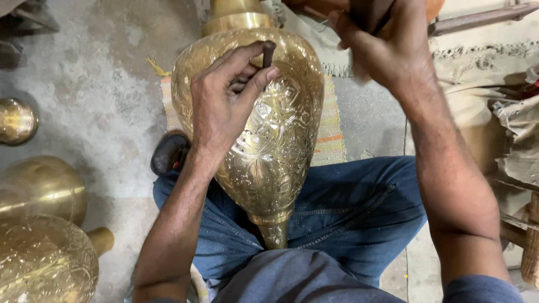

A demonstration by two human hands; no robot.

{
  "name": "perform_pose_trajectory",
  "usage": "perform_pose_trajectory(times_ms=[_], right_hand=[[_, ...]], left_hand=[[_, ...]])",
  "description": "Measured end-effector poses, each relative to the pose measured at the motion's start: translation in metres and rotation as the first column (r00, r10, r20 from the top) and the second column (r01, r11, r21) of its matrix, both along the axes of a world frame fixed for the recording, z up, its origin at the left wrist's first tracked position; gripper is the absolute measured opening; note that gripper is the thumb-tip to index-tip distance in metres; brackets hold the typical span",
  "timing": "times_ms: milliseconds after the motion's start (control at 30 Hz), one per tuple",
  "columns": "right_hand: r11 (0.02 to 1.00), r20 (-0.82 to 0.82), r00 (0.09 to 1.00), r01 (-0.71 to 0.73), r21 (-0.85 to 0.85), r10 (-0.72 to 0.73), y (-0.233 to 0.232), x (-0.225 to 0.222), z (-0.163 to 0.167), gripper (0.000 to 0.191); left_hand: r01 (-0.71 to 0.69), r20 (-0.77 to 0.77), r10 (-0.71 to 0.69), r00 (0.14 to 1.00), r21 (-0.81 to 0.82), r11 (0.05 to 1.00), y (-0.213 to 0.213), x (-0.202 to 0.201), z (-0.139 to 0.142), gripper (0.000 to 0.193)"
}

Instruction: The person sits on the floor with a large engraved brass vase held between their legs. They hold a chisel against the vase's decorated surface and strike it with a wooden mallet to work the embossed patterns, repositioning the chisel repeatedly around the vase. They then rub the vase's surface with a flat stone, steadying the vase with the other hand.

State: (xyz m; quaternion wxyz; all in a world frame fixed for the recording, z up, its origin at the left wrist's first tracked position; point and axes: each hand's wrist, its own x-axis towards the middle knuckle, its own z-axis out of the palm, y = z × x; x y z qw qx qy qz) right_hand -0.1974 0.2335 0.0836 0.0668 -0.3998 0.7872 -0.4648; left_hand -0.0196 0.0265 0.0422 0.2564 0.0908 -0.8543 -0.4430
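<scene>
A large engraved brass vase (269, 146) lies across my lap, its narrow foot pointing toward me. My left hand (222, 101) rests on the vase's upper side and pinches a short dark metal chisel (268, 54), whose tip stands on the brass. My right hand (382, 39) is raised above and to the right of the vase, closed around the dark wooden handle of a hammer (368, 14). The hammer's head is out of view at the top edge.
More brass vessels stand on the concrete floor at the left: an engraved one (42, 261), a plain one (42, 188) and a small round one (16, 120). A striped mat (331, 132) lies under the vase. Cloth and wooden pieces (516, 151) crowd the right.
</scene>
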Motion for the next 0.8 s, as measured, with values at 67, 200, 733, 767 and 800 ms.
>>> perform_pose_trajectory(times_ms=[67,200,733,767,800], right_hand=[[0.971,-0.584,0.804,0.032,0.237,0.116,0.002,0.001,-0.002,0.019],[0.996,-0.509,0.858,-0.025,0.090,0.068,0.001,-0.002,-0.007,0.021],[0.999,-0.485,0.874,-0.006,0.034,0.022,0.001,0.009,-0.004,0.020],[0.999,-0.297,0.954,-0.032,0.022,0.037,0.000,0.009,-0.006,0.013],[0.999,-0.101,0.993,-0.053,0.004,0.053,0.000,0.008,-0.008,0.015]], left_hand=[[0.021,-0.024,-0.022,0.999,-0.008,1.000,0.001,0.000,0.002,0.033],[0.041,-0.030,-0.041,0.999,-0.006,0.999,0.001,0.002,0.006,0.032],[0.051,0.011,-0.051,0.999,-0.067,0.996,-0.004,0.001,0.003,0.035],[0.068,-0.004,-0.069,0.998,-0.052,0.996,-0.004,0.002,0.003,0.034],[0.089,-0.025,-0.090,0.996,-0.041,0.995,-0.004,0.002,0.003,0.033]])
